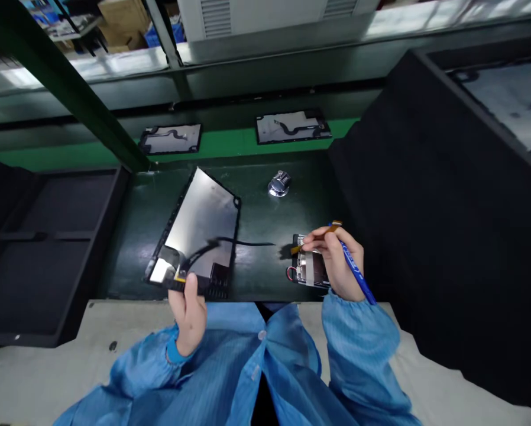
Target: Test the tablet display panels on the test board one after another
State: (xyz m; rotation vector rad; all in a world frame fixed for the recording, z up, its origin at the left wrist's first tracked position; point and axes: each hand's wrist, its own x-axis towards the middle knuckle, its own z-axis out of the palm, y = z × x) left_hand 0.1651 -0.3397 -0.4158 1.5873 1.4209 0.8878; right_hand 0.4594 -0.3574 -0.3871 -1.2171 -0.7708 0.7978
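Observation:
My left hand (188,307) grips the near edge of a display panel (207,213), thumb on top. The panel has a silvery back in a black frame and lies tilted at an angle over the dark green bench. A black ribbon cable (248,243) runs from its lower part toward the right. In my right hand (343,260) is a blue pen-like tool (356,272), its shaft pointing back past the wrist. An orange flex cable (334,226) also shows at those fingers. Just under them lies a small opened device (310,269) with a red wire, partly hidden by the hand.
A shiny metal object (279,184) stands mid-bench. Two more panels, one at left (171,139) and one at right (292,126), lie on the green strip behind. Black foam trays stand at left (48,278) and right (443,236). A green post (70,89) rises at left.

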